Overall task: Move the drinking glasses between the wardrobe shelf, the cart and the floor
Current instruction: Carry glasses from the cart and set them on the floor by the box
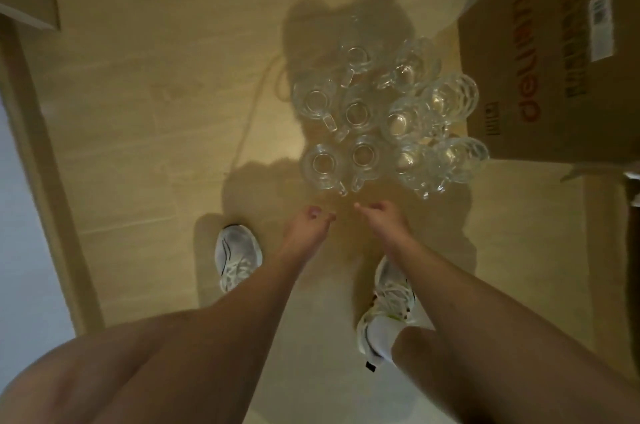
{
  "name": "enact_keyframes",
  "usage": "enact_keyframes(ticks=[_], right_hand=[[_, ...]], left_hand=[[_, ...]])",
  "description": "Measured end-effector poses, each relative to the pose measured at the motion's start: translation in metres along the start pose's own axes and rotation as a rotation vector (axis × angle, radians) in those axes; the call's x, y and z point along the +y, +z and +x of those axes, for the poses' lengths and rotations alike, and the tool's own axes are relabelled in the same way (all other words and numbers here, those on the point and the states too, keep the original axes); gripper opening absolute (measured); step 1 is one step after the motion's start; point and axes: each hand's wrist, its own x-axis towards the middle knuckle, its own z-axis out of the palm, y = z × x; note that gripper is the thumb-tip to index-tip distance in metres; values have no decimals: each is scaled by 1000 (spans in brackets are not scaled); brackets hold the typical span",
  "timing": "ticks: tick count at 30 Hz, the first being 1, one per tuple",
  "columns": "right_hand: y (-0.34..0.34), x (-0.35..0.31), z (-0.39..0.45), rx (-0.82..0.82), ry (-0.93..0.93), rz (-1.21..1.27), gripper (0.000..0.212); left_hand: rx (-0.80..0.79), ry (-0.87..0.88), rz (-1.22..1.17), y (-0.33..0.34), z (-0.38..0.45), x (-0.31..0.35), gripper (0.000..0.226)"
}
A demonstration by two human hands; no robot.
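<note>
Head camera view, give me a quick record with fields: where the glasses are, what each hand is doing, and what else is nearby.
glasses: cluster of clear handled glasses standing close together on the floor
left hand: reaching down toward the nearest glasses, fingers loose, holding nothing
right hand: reaching down beside it, fingers loosely curled, holding nothing
contact: neither hand touches a glass
nearby: cardboard box just right of the glasses
feet: white shoes on the floor behind the hands

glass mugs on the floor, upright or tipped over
Upright: the glass mugs stand on the floor, round rims and bases seen from above, handles sticking out sideways.
</note>
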Motion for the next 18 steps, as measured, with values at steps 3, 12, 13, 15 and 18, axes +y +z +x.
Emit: enact_keyframes(ticks=[3, 12, 13, 15, 18], right_hand=[[19, 12, 43, 47, -10, 168, 54], [54, 19, 98, -21, -124, 627, 24], [55, 18, 99, -25, -118, 640, 26], [54, 14, 99, -23, -106, 640, 25], [53, 12, 94, -12, -95, 666, 11]], left_hand=[[-20, 27, -99, 23, 42, -9, 24], [-74, 15, -756, 66, 86, -6, 21], [-78, -1, -793, 67, 87, -4, 23], [-117, -43, -878, 69, 88, -1, 27], [-168, -85, -917, 68, 83, 4, 28]])
